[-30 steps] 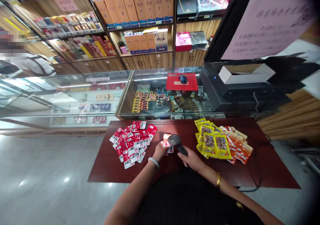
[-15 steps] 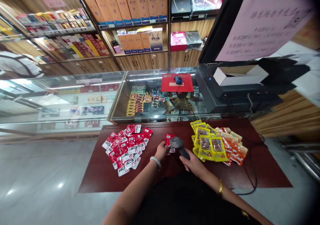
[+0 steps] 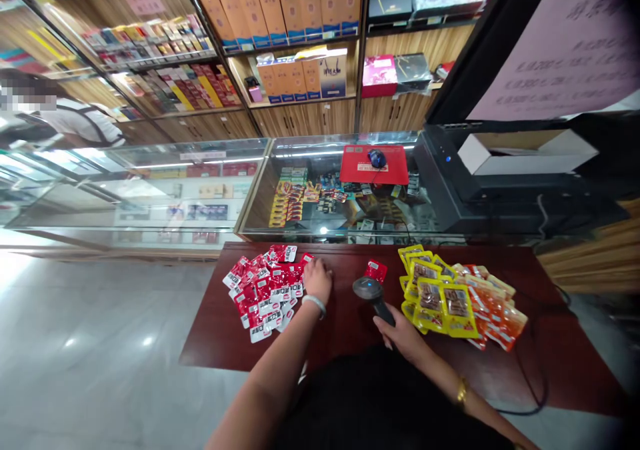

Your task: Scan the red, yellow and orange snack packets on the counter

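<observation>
My left hand point(image 3: 319, 282), with a pale bracelet at the wrist, lies at the right edge of a spread pile of red and white snack packets point(image 3: 260, 293). Its fingers are loosely bent and slightly apart, touching the rightmost packet, with nothing visibly gripped. My right hand point(image 3: 404, 333) is wrapped round the handle of a dark barcode scanner point(image 3: 370, 291), whose head points away from me. Just beyond the scanner head a single red packet point(image 3: 376, 270) lies on the dark red table point(image 3: 345, 333). Yellow snack packets point(image 3: 431, 297) are heaped right of the scanner.
Orange packets point(image 3: 493, 300) overlap the yellow ones. A black cable point(image 3: 543, 390) loops over the table's right side. Behind stand a glass display counter point(image 3: 250, 213), a mouse point(image 3: 377, 159) on a red mat point(image 3: 350, 170), and a dark checkout machine point(image 3: 460, 200). Another person point(image 3: 83, 120) is far left.
My left hand has let go of the red packet near the scanner and moved left to the red pile. My right hand still holds the scanner. The camera view has shifted left.
</observation>
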Motion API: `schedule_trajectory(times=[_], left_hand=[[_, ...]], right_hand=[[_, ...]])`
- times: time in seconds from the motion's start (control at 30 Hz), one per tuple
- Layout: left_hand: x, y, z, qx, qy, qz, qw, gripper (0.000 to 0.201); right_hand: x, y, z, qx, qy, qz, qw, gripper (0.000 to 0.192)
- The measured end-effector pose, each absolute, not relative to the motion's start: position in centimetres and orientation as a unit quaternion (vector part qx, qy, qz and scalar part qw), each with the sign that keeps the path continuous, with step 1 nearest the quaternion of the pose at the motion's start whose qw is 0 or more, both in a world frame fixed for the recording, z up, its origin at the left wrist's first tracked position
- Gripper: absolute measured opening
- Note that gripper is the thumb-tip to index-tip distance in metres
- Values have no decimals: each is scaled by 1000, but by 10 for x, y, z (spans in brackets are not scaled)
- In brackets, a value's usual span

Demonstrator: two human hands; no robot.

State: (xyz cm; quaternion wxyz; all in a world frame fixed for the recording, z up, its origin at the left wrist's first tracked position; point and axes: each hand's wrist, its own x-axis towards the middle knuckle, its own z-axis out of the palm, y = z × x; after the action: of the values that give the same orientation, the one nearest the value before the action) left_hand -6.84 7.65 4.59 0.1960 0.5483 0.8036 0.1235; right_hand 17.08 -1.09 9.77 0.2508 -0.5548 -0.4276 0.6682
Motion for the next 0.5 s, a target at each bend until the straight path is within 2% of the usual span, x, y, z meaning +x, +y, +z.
schedule_trajectory(times=[0.07, 0.13, 0.27, 0.5], left_hand=[[-92, 81, 54, 536, 829, 69, 143, 63], [-108, 84, 60, 518, 845, 13, 132, 66], [-121, 83, 63, 511, 845, -61, 146, 54], [-98, 78, 63, 626, 764, -42, 151, 34]], right_hand=[[167, -11, 98, -551, -424, 674, 250, 66], [165, -11, 96, -550, -424, 676, 247, 66], [163, -12, 92, -551, -428, 674, 244, 64], [160, -15, 88, -557, -426, 666, 254, 65]])
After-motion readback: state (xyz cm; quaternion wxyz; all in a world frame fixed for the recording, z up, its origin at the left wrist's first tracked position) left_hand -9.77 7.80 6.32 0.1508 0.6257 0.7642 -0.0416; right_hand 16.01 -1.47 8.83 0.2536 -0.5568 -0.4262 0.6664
